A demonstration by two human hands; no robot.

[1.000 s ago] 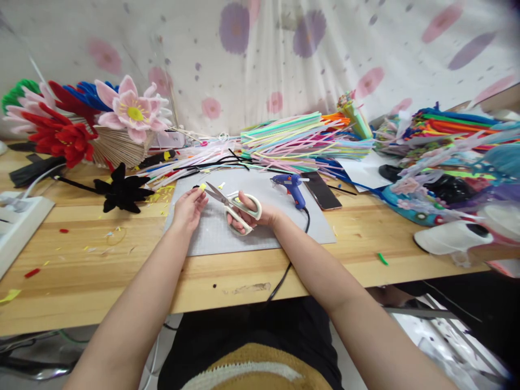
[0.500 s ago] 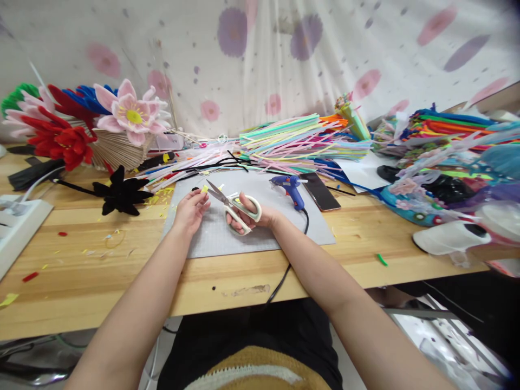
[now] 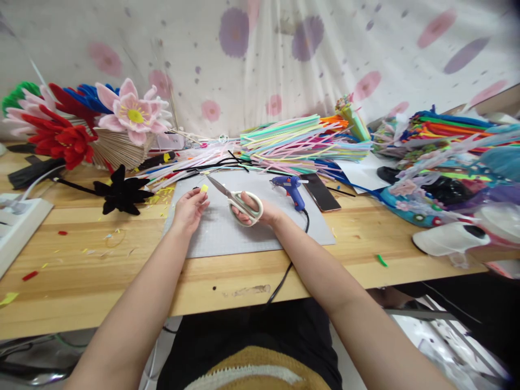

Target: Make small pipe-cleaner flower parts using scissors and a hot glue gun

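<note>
Between the fingertips of my left hand (image 3: 190, 210) is a small yellow piece (image 3: 203, 188), perhaps paper or felt. My right hand (image 3: 252, 208) is closed around the white handles of a pair of scissors (image 3: 247, 210). Their blades are together and point up and left, with the tip close to the yellow piece but apart from it. Both hands are over a grey cutting mat (image 3: 227, 241). A blue glue gun (image 3: 291, 189) lies on the mat's right part, its black cord running to the front edge.
A black pipe-cleaner flower (image 3: 122, 190) lies left of the mat, near yellow scraps. Behind are pipe-cleaner bundles (image 3: 284, 138) and finished flowers (image 3: 132, 114). A phone (image 3: 320, 192) sits at the mat's right. A white power strip (image 3: 20, 227) is at far left.
The scissors' blades and handles were spread apart and have now come together. The blade tip has moved slightly away from the yellow piece. My left hand has hardly moved.
</note>
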